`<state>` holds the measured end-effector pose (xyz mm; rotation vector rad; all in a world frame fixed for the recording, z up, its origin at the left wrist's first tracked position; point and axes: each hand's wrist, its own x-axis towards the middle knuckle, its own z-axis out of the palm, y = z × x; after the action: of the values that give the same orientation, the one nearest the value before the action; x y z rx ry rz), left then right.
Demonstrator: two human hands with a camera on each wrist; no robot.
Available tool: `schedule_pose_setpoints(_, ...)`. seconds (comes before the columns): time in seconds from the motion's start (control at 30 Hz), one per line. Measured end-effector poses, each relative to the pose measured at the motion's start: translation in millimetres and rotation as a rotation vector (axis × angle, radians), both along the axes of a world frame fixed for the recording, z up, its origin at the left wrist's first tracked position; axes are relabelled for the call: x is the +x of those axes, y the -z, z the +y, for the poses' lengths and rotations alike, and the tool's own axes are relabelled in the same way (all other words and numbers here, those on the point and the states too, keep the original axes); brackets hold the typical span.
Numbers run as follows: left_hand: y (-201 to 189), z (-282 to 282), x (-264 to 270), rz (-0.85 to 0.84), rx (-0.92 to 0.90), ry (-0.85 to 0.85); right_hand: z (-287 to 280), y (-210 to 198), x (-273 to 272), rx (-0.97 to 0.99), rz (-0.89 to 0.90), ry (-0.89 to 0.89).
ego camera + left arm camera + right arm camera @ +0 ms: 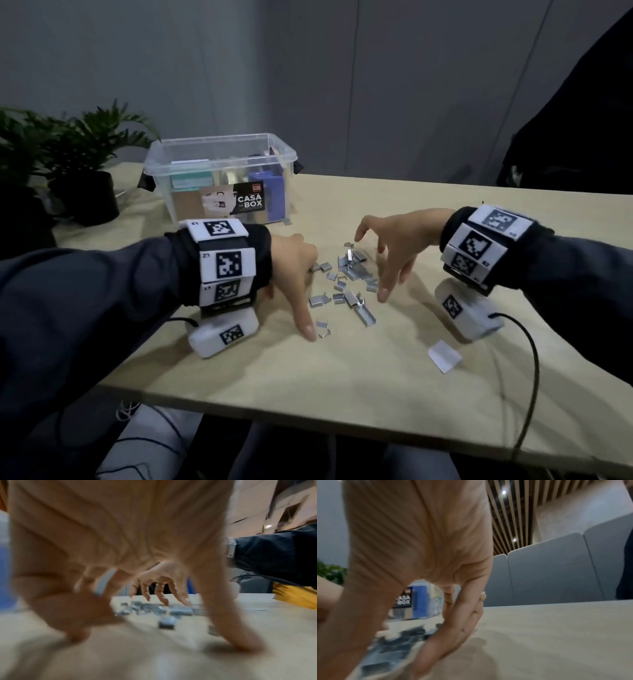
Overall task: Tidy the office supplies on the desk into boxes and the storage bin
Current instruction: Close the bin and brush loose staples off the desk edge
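Staples scattered mid-surface | left hand fingers spread, thumb tip down beside one | right hand fingers wide, possibly touching pile | storage bin at far edge

- My left hand is palm down, low over the desk, thumb stretched toward me with its tip touching the surface.
- Left fingers bend down at the far side; wrist view is blurred, can't tell if they pinch anything.
- My right hand is arched, palm down, fingers spread and pointing down, thumb tip at the surface.
- Right fingers look straight, tips down; a ring shows on one.
- Both forearms come in from my sides in dark sleeves, marker bands on each wrist, hands facing each other.
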<state>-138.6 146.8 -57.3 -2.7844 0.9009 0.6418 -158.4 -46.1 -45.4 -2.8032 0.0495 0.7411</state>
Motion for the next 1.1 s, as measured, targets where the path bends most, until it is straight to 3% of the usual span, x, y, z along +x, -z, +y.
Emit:
schedule_pose_setpoints(0.2,14.1,-27.5,12.8,0.164,-0.37,-0.184,2.5,8.7,15.0,0.197,-0.007,0.023)
schedule_pose_setpoints(0.37,21.0,-41.7,27.0,0.245,-0.56,-0.303,11.2,16.9,28.5,0.273,-0.025,0.012)
schedule_pose_setpoints(0.7,12.4,-28.6,45.1,0.47,-0.706,-0.491,10.0,18.3,35.0,0.383,-0.022,0.063)
schedule_pose_setpoints(1.1,12.8,-25.8,47.9,0.422,-0.719,-0.479,23.8,18.4,41.7,0.551,0.038,0.115)
